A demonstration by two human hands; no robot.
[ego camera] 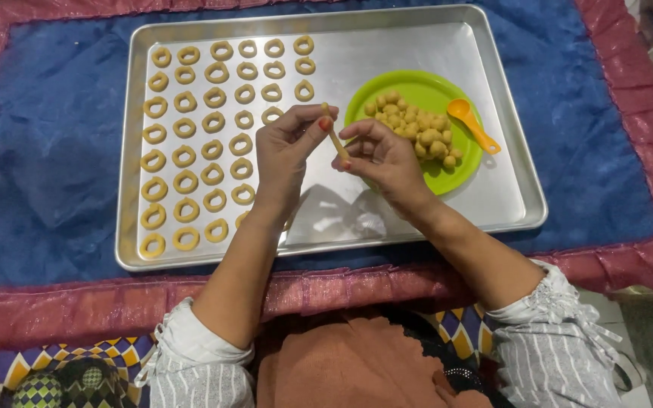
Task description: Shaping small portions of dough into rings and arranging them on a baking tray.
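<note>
A thin rolled strip of tan dough (334,136) is pinched between both my hands above a metal baking tray (410,45). My left hand (285,155) grips its upper end with thumb and fingers; my right hand (383,159) holds the lower end. Several dough rings (185,155) lie in rows over the tray's left half. A green plate (425,91) on the tray's right half carries a heap of small dough balls (417,128), close beside my right hand.
An orange plastic measuring spoon (471,121) rests across the plate's right rim. The tray lies on a blue cloth (54,151) with a red-pink border (85,302). My lap and patterned fabric are at the bottom edge.
</note>
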